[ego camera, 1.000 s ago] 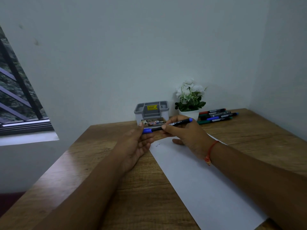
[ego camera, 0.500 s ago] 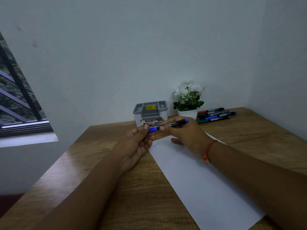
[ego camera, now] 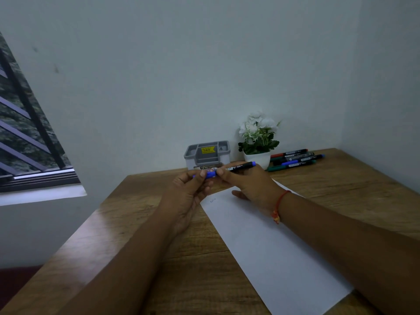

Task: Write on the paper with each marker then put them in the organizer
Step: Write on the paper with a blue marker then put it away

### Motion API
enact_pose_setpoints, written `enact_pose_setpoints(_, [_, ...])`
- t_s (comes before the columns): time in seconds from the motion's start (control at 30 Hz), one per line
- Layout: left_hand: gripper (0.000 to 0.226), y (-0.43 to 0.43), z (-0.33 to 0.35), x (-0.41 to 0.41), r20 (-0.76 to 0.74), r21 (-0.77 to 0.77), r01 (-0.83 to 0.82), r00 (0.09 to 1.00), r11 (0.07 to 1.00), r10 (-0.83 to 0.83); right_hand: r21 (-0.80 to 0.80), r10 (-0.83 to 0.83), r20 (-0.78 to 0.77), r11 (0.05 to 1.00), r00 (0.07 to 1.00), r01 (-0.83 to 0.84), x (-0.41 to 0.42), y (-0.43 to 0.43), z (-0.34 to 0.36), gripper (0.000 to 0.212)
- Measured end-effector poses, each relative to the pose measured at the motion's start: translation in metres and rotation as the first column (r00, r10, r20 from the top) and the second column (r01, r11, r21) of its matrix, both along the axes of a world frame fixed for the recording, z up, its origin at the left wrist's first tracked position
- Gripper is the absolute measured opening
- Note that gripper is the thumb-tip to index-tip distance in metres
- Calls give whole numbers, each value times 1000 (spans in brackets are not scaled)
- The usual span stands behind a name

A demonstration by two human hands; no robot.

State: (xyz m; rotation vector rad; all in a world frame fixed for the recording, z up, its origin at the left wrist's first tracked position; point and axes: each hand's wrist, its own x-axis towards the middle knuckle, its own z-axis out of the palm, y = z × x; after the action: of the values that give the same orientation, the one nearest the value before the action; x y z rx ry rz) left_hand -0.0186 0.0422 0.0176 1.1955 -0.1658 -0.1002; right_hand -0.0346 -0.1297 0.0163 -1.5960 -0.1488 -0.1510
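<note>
I hold a black marker (ego camera: 238, 167) with a blue cap and blue end level above the table, in front of the grey organizer (ego camera: 207, 153). My left hand (ego camera: 188, 192) pinches its blue cap (ego camera: 210, 175). My right hand (ego camera: 247, 185) grips the barrel. A white sheet of paper (ego camera: 268, 244) lies under my right forearm, with a faint small mark near its top left corner. Several more markers (ego camera: 293, 159) lie in a row at the back right.
A small white pot with white flowers (ego camera: 258, 142) stands between the organizer and the row of markers. The wooden table (ego camera: 127, 228) meets walls at the back and right. A barred window is at the left.
The marker stays held between both hands. My left hand's fingers have shifted along the blue cap end, and the hands sit slightly closer together than a second ago.
</note>
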Motion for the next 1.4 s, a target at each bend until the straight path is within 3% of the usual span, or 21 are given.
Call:
enact_pose_setpoints(0.1, [15,7,8,5,151,-11,-167,974,986,167,-20,-113,22,993,993,113,8,-3,-2,27])
enact_pose_setpoints(0.17, [22,16,14,10,239,2,-353,909,936,342,-265,-210,120,935,970,235,14,-13,-8,32])
enact_pose_setpoints(0.27, [27,26,25,22,380,82,-611,750,788,542,-598,-187,195,756,963,268,15,-22,-16,35])
enact_pose_setpoints(0.37, [32,28,40,38,504,157,-754,617,638,605,-705,-134,241,657,961,268,12,-22,-14,36])
enact_pose_setpoints(0.47, [34,27,56,57,578,190,-789,571,584,583,-777,-102,297,552,950,302,12,-21,-11,38])
enact_pose_setpoints(0.63, [25,14,62,78,695,306,-800,559,517,453,-827,-81,311,468,947,312,14,-25,-12,39])
enact_pose_setpoints(0.97, [28,8,29,100,693,506,-741,654,443,304,-855,-78,318,407,945,322,15,-25,-12,38])
enact_pose_setpoints(1.1, [35,6,22,96,676,516,-719,675,465,294,-868,-61,313,386,948,312,15,-24,-13,40])
enact_pose_setpoints(1.2, [45,4,24,85,729,457,-780,604,428,322,-874,-71,308,373,949,312,15,-23,-12,39])
enact_pose_setpoints(1.3, [33,-5,20,55,780,406,-793,560,455,279,-878,-86,296,368,951,306,14,-24,-10,34])
enact_pose_setpoints(1.4, [17,-8,2,34,738,537,-703,659,466,145,-855,-175,306,383,936,351,16,-35,-3,31])
